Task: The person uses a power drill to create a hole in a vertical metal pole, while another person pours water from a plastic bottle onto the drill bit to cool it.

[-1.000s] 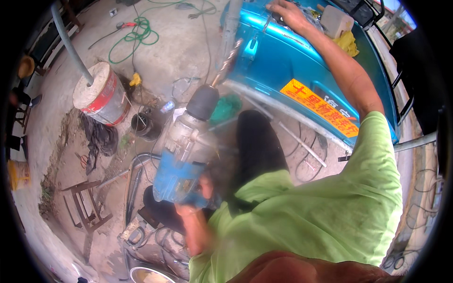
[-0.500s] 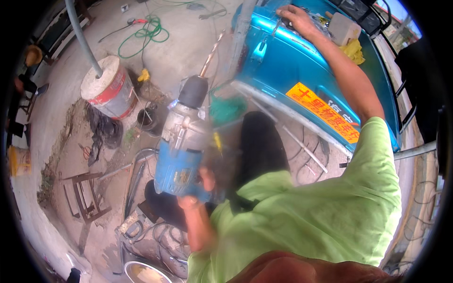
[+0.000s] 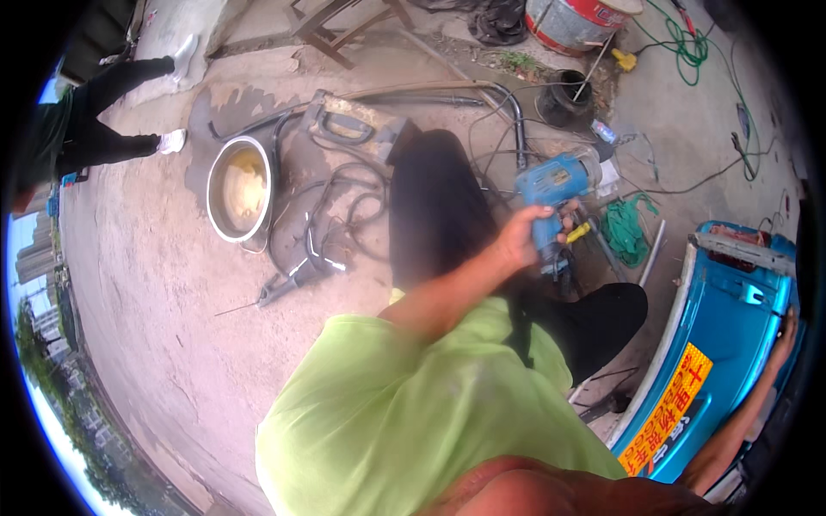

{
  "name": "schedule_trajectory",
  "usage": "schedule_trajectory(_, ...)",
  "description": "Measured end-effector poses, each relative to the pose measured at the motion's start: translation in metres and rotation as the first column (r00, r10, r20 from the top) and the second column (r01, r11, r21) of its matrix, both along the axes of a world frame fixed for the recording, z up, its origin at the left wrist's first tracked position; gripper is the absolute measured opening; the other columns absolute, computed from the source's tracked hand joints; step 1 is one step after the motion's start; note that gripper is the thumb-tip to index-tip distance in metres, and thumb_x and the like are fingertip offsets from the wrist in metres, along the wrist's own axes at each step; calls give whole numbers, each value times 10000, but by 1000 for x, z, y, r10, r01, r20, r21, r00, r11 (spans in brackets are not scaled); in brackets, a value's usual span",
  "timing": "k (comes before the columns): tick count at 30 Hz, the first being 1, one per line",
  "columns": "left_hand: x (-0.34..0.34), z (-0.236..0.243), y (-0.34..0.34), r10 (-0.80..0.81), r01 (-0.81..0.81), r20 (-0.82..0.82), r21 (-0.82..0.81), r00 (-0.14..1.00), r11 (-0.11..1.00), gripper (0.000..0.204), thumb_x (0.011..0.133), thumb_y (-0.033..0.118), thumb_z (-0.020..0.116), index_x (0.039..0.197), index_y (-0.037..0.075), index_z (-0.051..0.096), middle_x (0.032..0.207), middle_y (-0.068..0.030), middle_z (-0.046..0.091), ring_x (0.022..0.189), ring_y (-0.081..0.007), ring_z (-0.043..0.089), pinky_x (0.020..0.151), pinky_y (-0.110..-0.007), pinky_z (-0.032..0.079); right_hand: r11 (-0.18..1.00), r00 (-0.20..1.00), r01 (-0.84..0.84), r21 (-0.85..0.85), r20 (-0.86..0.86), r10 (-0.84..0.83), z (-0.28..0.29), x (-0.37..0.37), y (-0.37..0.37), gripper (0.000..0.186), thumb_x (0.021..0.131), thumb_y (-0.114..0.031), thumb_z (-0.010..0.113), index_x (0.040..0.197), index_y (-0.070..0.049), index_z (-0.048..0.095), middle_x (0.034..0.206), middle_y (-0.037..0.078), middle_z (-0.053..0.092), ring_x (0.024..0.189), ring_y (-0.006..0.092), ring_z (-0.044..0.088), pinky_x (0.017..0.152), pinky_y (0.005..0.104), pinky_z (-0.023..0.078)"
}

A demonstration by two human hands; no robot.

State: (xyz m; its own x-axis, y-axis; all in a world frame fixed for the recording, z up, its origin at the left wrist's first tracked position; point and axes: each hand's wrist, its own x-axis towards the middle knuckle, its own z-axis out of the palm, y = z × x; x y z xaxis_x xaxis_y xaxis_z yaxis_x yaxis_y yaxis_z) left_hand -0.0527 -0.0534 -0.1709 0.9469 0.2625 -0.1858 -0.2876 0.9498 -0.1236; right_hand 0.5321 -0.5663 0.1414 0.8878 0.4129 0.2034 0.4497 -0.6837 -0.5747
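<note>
Well, crumpled green fabric [image 3: 628, 230] lies near the drill [image 3: 555, 179].

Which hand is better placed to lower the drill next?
The left hand, probably: it grips the blue drill by its handle, while the right hand is away at the blue metal panel.

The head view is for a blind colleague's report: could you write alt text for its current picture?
The person's left hand grips a blue power drill; the right hand is at the edge of a blue metal body. On the ground are a round pot and a crumpled green bundle; another person's legs show at upper left.
</note>
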Motion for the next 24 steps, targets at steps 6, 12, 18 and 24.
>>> schedule_trajectory(6,-15,-101,-10,56,-88,-278,-103,959,991,466,862,136,640,1305,10,569,1205,-109,682,927,-235,664,705,-359,555,996,998,25,-82,-48,-29,-15,19,30,594,1059,-463,482,1482,-49,535,1498,110,521,1334,246,503,1108,379,379)
schedule_trajectory(12,-18,-170,-11,-44,-31,-399,-180,916,983,434,861,148,630,1272,16,581,1125,-129,703,886,-270,702,660,-373,573,996,996,25,-83,-88,-33,-2,7,39,641,1047,-489,505,1477,-15,523,1506,149,509,1365,279,492,1136,402,356)
schedule_trajectory(18,-17,-174,-18,-125,89,-531,-95,838,992,421,871,161,618,1271,33,586,1116,-138,712,896,-296,713,669,-391,566,994,1000,9,-110,17,-7,13,-19,5,585,1034,-447,537,1439,-25,567,1387,97,604,1187,219,576,1033,343,427)
schedule_trajectory(24,-36,-196,-9,-225,266,-763,-73,605,961,312,901,230,621,1178,85,624,1008,-101,703,845,-283,713,771,-514,549,999,999,-29,-19,-42,28,-1,-57,65,466,1043,-346,555,1362,-15,633,1323,66,642,1150,166,571,1015,285,421)
